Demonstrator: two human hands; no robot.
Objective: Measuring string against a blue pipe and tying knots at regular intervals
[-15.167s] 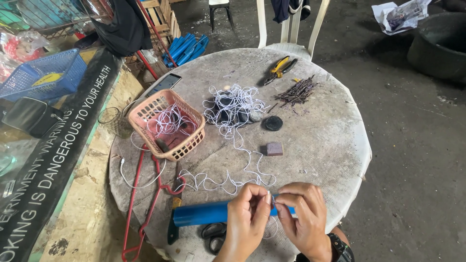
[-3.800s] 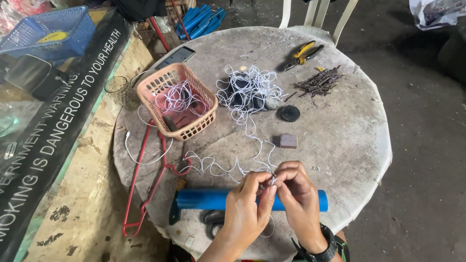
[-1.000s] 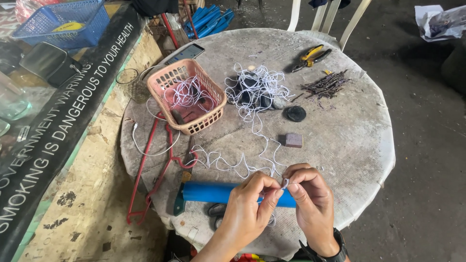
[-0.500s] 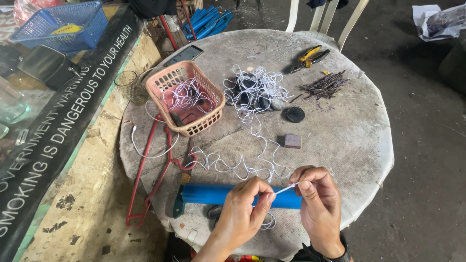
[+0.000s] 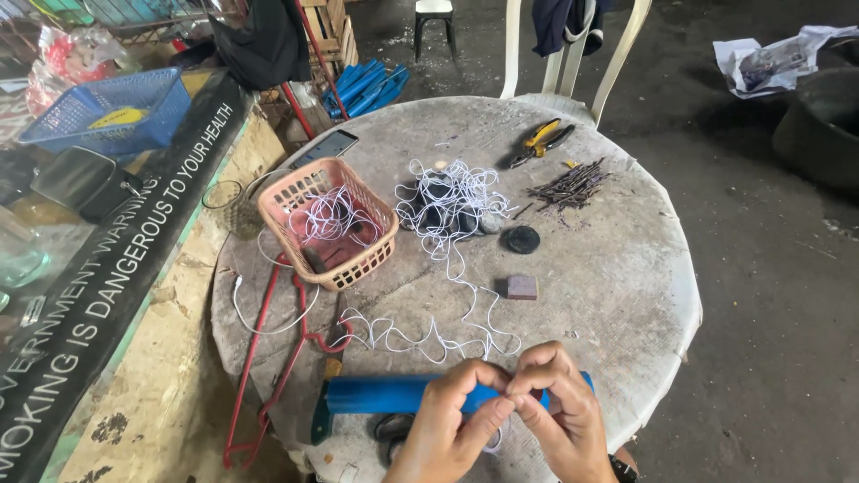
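1. We see the left hand [image 5: 452, 429] and the right hand [image 5: 564, 416] meeting fingertip to fingertip at the near edge of the round, worn grey table [image 5: 626, 295].
2. Both hands are pinched shut on something small between them; it is too hidden for us to tell what it is.
3. Just beneath the hands lies a blue cylindrical tube [image 5: 394, 394], resting crosswise on the table.
4. A loose trail of thin white cord [image 5: 429, 335] runs from near the hands up to a tangled pile of the same cord [image 5: 452, 197].
5. A pink plastic basket [image 5: 335, 268], left of the pile, holds more cord.
6. A small brown square block [image 5: 522, 287] and a black round disc [image 5: 522, 239] sit between the pile and the hands.
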